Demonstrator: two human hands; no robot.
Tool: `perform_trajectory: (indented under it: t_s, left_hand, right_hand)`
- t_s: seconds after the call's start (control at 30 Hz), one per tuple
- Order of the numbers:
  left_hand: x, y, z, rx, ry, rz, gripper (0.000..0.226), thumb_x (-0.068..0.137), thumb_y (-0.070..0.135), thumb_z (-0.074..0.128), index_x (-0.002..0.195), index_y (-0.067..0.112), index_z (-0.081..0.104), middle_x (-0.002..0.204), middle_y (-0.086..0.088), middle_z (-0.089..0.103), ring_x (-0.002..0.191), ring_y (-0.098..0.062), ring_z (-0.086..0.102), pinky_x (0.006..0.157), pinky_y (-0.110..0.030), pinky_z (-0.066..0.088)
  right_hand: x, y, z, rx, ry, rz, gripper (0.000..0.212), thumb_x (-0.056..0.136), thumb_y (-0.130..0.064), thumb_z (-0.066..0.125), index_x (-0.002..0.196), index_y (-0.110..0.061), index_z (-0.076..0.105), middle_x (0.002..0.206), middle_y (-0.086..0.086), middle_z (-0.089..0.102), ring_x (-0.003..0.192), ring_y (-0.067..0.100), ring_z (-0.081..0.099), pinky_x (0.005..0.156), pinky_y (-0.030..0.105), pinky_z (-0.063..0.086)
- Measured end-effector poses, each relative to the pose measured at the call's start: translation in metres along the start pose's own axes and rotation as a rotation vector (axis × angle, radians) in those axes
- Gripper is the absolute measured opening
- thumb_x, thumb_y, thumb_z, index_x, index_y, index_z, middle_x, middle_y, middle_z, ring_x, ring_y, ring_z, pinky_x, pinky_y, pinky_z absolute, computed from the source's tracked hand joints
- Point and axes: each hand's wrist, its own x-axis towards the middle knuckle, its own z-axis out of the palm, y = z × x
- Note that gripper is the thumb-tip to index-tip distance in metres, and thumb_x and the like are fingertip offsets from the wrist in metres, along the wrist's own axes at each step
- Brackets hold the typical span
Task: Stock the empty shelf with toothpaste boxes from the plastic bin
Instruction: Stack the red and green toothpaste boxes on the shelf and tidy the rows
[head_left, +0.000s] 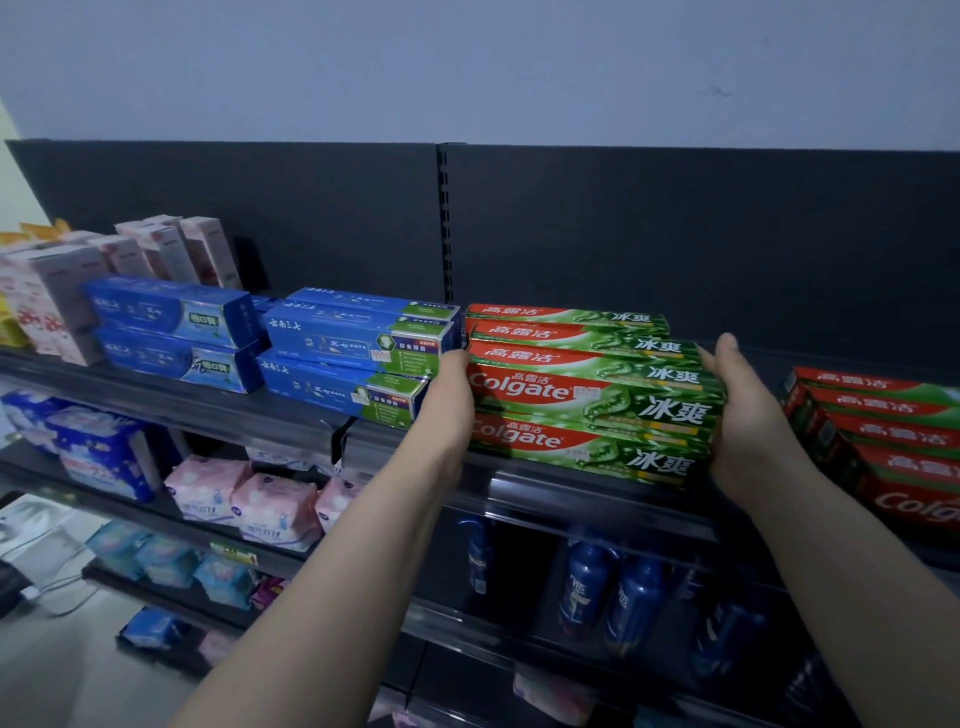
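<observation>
Hands (451, 397) (745, 415) flat against toothpaste boxes (592, 400)

Toothpaste stack (592, 395) on shelf (597, 506)

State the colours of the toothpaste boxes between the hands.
The toothpaste boxes are red and green with white lettering, head view.

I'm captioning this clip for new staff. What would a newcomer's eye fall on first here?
The red-and-green Colgate stack at the centre of the top shelf stands out, with the left hand pressed on its left end and the right hand on its right end. Blue toothpaste boxes lie just left; a second Colgate stack sits far right.
</observation>
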Motion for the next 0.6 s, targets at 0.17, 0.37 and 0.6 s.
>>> perform_trajectory:
  t_s: [0.17, 0.37, 0.6]
  left_hand:
    - [0.012, -0.002, -0.006, -0.021, -0.073, -0.007, 0.051, 0.095, 0.048, 0.021, 0.088, 0.017, 0.062, 0.084, -0.006, 0.072, 0.090, -0.025, 0.070, 0.092, -0.045, 0.051]
    - [0.014, 0.003, -0.001, -0.040, -0.127, -0.028, 0.048, 0.096, 0.050, 0.028, 0.090, 0.018, 0.063, 0.086, -0.005, 0.074, 0.089, -0.025, 0.070, 0.087, -0.044, 0.054]
    - [0.016, 0.000, 0.003, -0.018, -0.174, 0.035, 0.033, 0.099, 0.042, 0.031, 0.110, 0.021, 0.054, 0.098, -0.007, 0.069, 0.090, -0.026, 0.068, 0.078, -0.041, 0.056]
  right_hand:
    - [0.000, -0.002, -0.002, 0.009, -0.010, 0.028, 0.062, 0.095, -0.061, 0.027, 0.121, -0.016, 0.061, 0.110, 0.012, 0.070, 0.101, 0.030, 0.068, 0.083, 0.045, 0.051]
    - [0.006, -0.005, -0.006, -0.023, 0.077, 0.007, 0.045, 0.095, -0.058, 0.034, 0.116, -0.025, 0.058, 0.088, -0.005, 0.072, 0.080, 0.018, 0.070, 0.070, 0.038, 0.049]
    - [0.006, -0.014, -0.007, -0.124, 0.065, -0.012, 0.056, 0.097, -0.054, 0.035, 0.144, -0.025, 0.038, 0.130, -0.003, 0.057, 0.101, 0.016, 0.062, 0.079, 0.038, 0.050]
